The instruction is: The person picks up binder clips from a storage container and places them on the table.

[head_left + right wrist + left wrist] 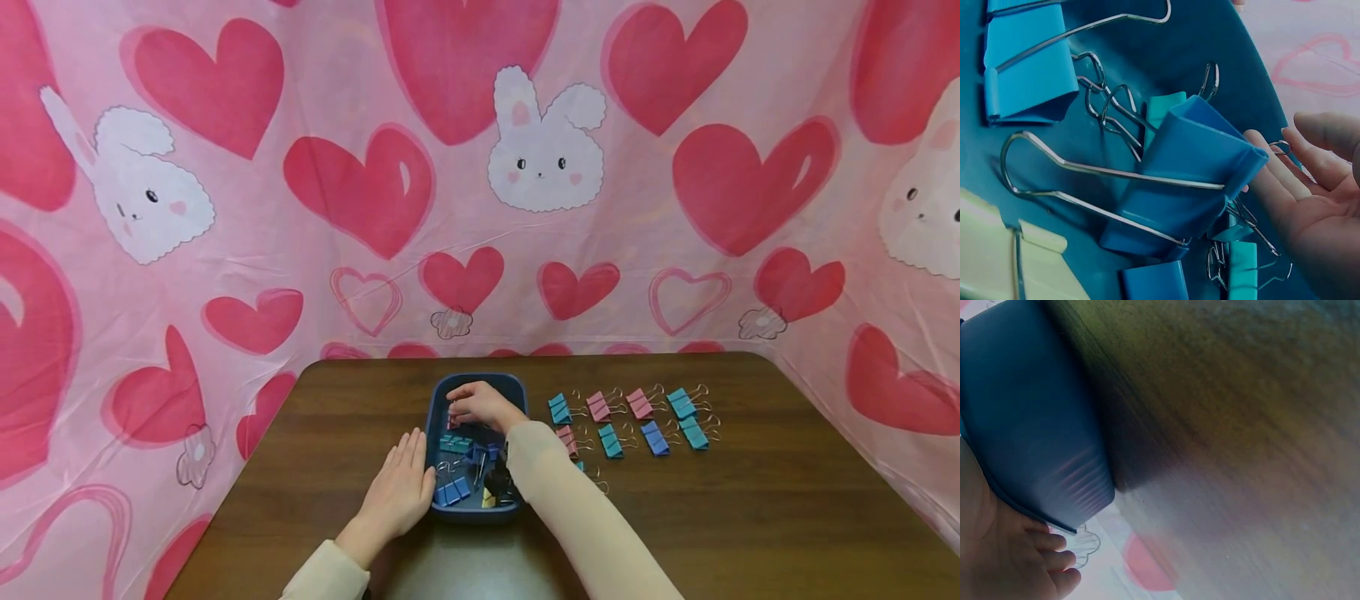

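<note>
A dark blue plastic bin (480, 515) holds several binder clips. My left hand (401, 486) lies with straight fingers along the bin's left side; the left wrist view shows its fingers by the rim. Inside the far left part of the bin, my right hand (483, 406) has its fingertips on a pink binder clip (452, 418), a wire handle showing among the fingers in the right wrist view. Near it lie a teal clip (455, 443), a large blue clip (1179, 178), another blue clip (452, 492) and a pale yellow clip (1016, 256). My right forearm hides part of the bin.
Right of the bin, binder clips stand in rows on the brown wooden table (750, 517), among them a teal clip (559, 409), a pink clip (598, 407) and a blue clip (655, 438). My right sleeve partly covers the nearest ones. A pink heart-patterned cloth (465, 208) hangs behind.
</note>
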The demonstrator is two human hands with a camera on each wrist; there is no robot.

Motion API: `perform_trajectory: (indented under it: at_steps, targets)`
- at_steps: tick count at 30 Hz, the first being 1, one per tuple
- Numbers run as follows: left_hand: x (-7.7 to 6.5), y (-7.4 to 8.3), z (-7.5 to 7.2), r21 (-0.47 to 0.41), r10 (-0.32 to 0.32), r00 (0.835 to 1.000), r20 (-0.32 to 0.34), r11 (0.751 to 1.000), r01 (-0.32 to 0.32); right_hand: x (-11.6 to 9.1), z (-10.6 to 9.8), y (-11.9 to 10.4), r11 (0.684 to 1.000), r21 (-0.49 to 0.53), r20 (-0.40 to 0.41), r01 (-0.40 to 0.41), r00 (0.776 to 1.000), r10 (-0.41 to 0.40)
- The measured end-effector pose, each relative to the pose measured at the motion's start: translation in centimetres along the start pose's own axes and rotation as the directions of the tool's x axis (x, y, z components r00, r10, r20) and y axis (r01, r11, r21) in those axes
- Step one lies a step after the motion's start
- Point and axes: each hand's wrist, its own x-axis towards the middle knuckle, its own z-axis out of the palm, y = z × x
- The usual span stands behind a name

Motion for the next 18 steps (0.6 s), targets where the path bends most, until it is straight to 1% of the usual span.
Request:
perform_trajectory:
  at_steps: [6, 9, 14, 18]
  targets:
    - [-0.03, 0.01, 0.06, -0.002, -0.004, 1.0, -0.002, 1.0, 0.004, -0.12, -0.13, 0.04, 0.998, 0.067, -0.036, -0.011, 0.999, 0.013]
    - [-0.05, 0.0, 0.07, -0.005, -0.001, 1.0, -0.003, 1.0, 0.001, -0.26, -0.3, -0.12, 0.996, 0.083, -0.061, -0.017, 0.998, 0.022]
    - [-0.01, -0.07, 0.15, 0.003, 0.007, 1.0, -0.01, 1.0, -0.007, -0.6, -0.66, -0.5, 0.998, 0.059, -0.084, 0.003, 0.996, 0.002]
    - [-0.04, -0.09, 0.22, 0.0, 0.002, 1.0, -0.007, 1.0, -0.002, -0.88, -0.94, -0.71, 0.999, 0.038, -0.087, -0.005, 0.996, 0.009]
